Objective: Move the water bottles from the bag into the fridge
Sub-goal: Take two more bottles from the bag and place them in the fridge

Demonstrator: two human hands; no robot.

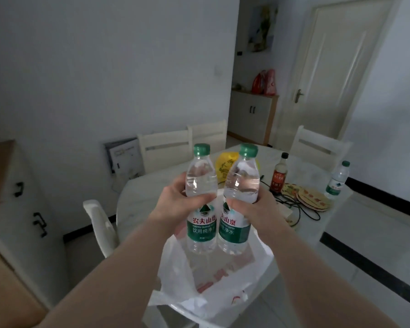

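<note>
I hold two clear water bottles with green caps and green labels upright, side by side, above an open white plastic bag (pixel 223 292). My left hand (pixel 178 202) grips the left bottle (pixel 201 181) around its middle. My right hand (pixel 256 207) grips the right bottle (pixel 242 183) the same way. The two bottles touch near their labels. A third bottle of the same kind (pixel 337 179) stands on the far right of the table (pixel 137 200). No fridge is in view.
On the table stand a dark sauce bottle (pixel 279 174), a yellow bag (pixel 224 165), round mats (pixel 310 197) and black cables. White chairs surround the table. A cabinet with black handles (pixel 29 204) is at my left, a closed door (pixel 336 62) at the back right.
</note>
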